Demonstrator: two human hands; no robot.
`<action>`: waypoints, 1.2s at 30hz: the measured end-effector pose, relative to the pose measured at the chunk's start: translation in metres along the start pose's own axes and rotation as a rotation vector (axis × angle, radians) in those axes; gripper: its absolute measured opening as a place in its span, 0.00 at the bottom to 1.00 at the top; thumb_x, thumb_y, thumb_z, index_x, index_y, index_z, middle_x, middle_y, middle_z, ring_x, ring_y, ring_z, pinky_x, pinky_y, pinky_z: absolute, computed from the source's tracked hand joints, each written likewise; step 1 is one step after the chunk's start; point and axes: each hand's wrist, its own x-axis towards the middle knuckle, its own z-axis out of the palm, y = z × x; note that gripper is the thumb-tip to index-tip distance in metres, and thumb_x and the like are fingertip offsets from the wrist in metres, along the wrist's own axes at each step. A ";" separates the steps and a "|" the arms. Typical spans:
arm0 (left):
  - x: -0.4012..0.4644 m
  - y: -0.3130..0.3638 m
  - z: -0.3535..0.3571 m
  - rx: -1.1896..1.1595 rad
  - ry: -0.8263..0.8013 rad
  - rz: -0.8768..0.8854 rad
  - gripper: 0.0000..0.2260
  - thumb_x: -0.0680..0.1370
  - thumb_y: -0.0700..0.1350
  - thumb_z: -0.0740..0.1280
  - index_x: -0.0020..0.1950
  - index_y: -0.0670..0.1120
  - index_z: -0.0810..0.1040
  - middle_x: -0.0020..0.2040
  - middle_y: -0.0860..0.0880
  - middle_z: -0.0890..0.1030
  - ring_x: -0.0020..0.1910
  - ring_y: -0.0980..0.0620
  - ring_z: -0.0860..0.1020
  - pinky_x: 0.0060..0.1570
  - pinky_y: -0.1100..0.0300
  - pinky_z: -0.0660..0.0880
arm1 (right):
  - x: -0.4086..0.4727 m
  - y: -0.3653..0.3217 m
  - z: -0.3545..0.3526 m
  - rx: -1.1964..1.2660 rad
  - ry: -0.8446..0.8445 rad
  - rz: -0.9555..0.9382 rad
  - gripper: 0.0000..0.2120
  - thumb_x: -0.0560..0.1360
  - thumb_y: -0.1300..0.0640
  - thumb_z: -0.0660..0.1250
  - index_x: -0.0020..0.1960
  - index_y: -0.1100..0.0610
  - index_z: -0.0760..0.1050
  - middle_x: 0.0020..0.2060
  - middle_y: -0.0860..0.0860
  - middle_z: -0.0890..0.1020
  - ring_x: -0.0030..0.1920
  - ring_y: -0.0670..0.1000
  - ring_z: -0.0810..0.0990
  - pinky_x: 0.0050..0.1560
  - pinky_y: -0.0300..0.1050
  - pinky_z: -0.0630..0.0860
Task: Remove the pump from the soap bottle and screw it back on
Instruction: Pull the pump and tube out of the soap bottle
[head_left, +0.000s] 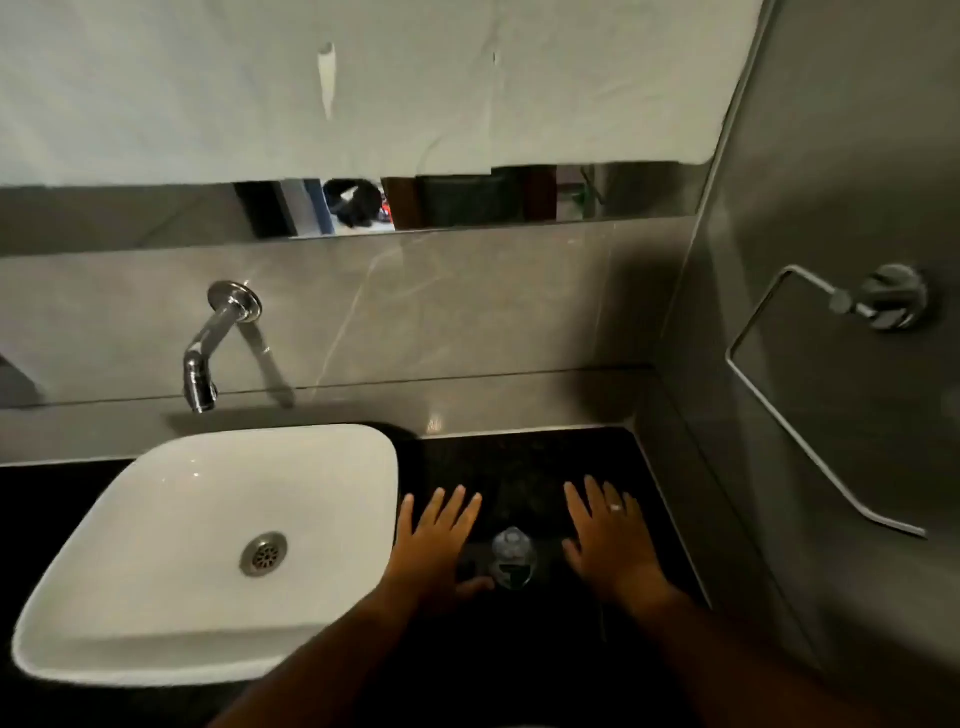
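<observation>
1. The small clear plastic soap bottle with its pump on top (513, 558) stands on the dark speckled stone counter (524, 457), at about 5 o'clock in the head view, seen nearly from straight above; the pump looks seated, though the dim light hides the collar.
2. The left hand (434, 545) lies flat at the bottle's 9 o'clock, fingers spread wide and holding nothing; its thumb sits just beside the bottle's base.
3. The right hand (610, 540), wearing a pale ring, lies flat at the bottle's 3 o'clock, equally splayed and empty, a little apart from the bottle.
4. Judged from this, unscrewing has not begun; neither hand grips the bottle or the pump.
5. Likely risks: a clear, light bottle could tip or skid on the polished counter if the pump is twisted without the other hand steadying the body; soap on the neck would make the grip slip; on refitting, a tilted collar could cross-thread.
6. The white square ceramic basin (130, 530) sits at 9 o'clock of the left hand, touching close; a knocked bottle could roll in.
7. The chrome wall spout (208, 348) at 11 o'clock and the chrome towel ring (810, 410) at 2 o'clock stand well apart; nothing blocks either hand.
</observation>
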 end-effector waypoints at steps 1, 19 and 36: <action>-0.004 0.002 -0.001 -0.032 0.032 -0.009 0.49 0.63 0.78 0.56 0.77 0.53 0.54 0.76 0.47 0.64 0.73 0.41 0.64 0.68 0.33 0.51 | -0.005 0.001 0.002 0.005 -0.042 0.048 0.37 0.73 0.40 0.59 0.77 0.53 0.50 0.74 0.60 0.63 0.70 0.63 0.65 0.68 0.61 0.63; 0.016 0.037 0.075 -0.562 -0.289 -0.255 0.32 0.68 0.75 0.57 0.68 0.63 0.65 0.77 0.54 0.59 0.77 0.47 0.48 0.68 0.37 0.31 | -0.019 0.022 0.099 0.293 -0.392 0.386 0.19 0.73 0.44 0.65 0.58 0.54 0.69 0.57 0.56 0.79 0.59 0.59 0.77 0.57 0.55 0.74; 0.015 0.042 0.079 -0.733 -0.311 -0.432 0.28 0.63 0.75 0.64 0.61 0.70 0.69 0.76 0.56 0.61 0.77 0.50 0.47 0.65 0.37 0.28 | 0.095 -0.010 -0.040 1.354 0.314 0.260 0.08 0.69 0.52 0.74 0.40 0.47 0.75 0.37 0.44 0.81 0.35 0.38 0.80 0.35 0.29 0.76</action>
